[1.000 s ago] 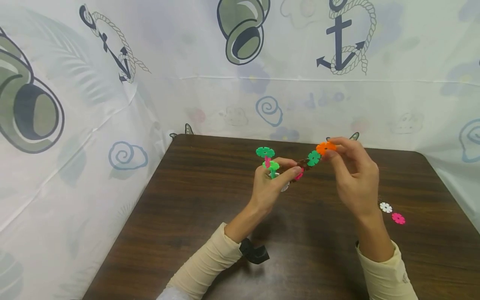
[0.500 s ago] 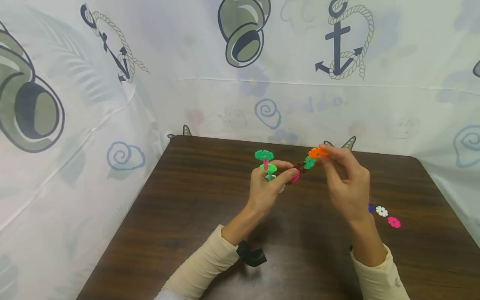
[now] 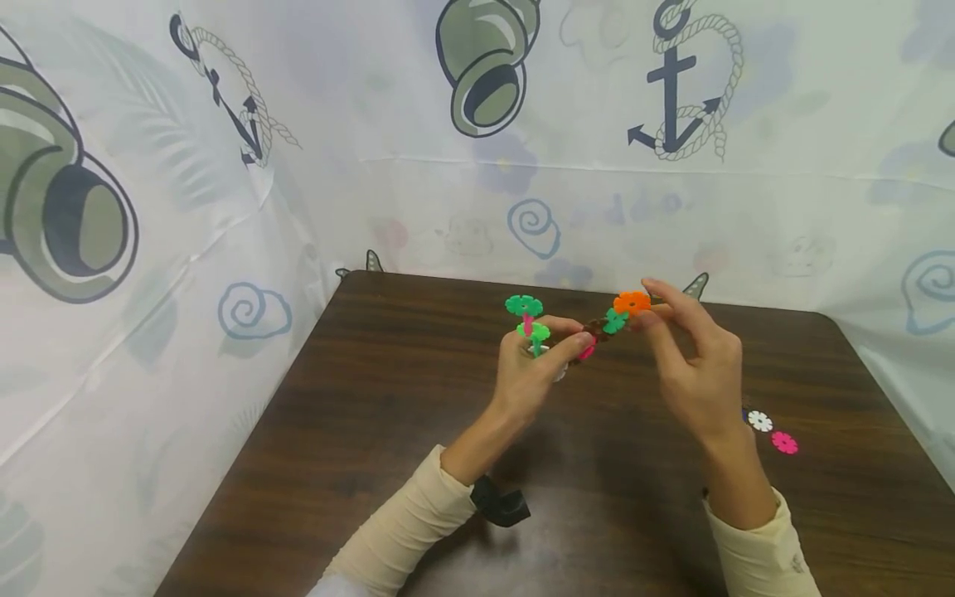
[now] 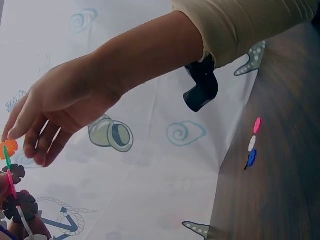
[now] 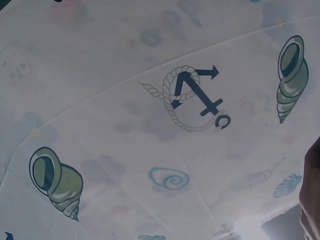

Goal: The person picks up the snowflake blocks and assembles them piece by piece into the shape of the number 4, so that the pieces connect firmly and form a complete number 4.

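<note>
In the head view my left hand (image 3: 525,365) pinches a linked chain of plastic snowflake discs between thumb and fingers. A green disc (image 3: 524,305) tops one end, above a pink and a light green disc (image 3: 533,332). Brown discs (image 3: 595,327) and a pink disc (image 3: 588,347) show by the left thumb. Toward the other end come a green disc (image 3: 615,322) and an orange disc (image 3: 632,303). My right hand (image 3: 697,369) has its thumb and a finger at the orange disc's right edge, index finger raised. The left wrist view shows the right fingertips at the orange disc (image 4: 9,148).
On the brown table (image 3: 358,431) lie a white disc (image 3: 760,421) and a pink disc (image 3: 784,443), right of my right wrist. A blue disc (image 4: 252,157) lies beside them. A black strap piece (image 3: 501,504) hangs at my left cuff. Printed cloth surrounds the table.
Both hands and the chain have shifted slightly left in the head view. The right index finger has lifted, and more of the orange disc shows.
</note>
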{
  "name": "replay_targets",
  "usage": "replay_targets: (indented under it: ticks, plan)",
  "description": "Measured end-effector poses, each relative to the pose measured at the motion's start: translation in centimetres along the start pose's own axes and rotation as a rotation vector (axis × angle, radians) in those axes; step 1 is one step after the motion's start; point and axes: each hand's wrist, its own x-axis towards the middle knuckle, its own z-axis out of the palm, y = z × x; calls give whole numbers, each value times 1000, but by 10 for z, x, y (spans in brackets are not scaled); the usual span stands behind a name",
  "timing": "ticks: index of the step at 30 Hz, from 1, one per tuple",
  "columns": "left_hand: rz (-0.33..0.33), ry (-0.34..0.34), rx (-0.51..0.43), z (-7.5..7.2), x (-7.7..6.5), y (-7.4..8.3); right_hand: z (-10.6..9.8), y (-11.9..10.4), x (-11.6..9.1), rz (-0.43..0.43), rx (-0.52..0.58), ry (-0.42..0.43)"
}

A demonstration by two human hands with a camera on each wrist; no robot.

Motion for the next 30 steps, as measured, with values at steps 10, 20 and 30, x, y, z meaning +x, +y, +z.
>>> replay_targets:
  ticks: [10,20,30]
  plan:
    - [-4,27,-16,1,-1,-2,-54,35,-12,159,-177,-61]
    - [6,26,-13,3,2,-3,-162,127,-43,511,-489,-407]
    - [0,19,-18,5,2,-2,-236,207,-105,695,-648,-585]
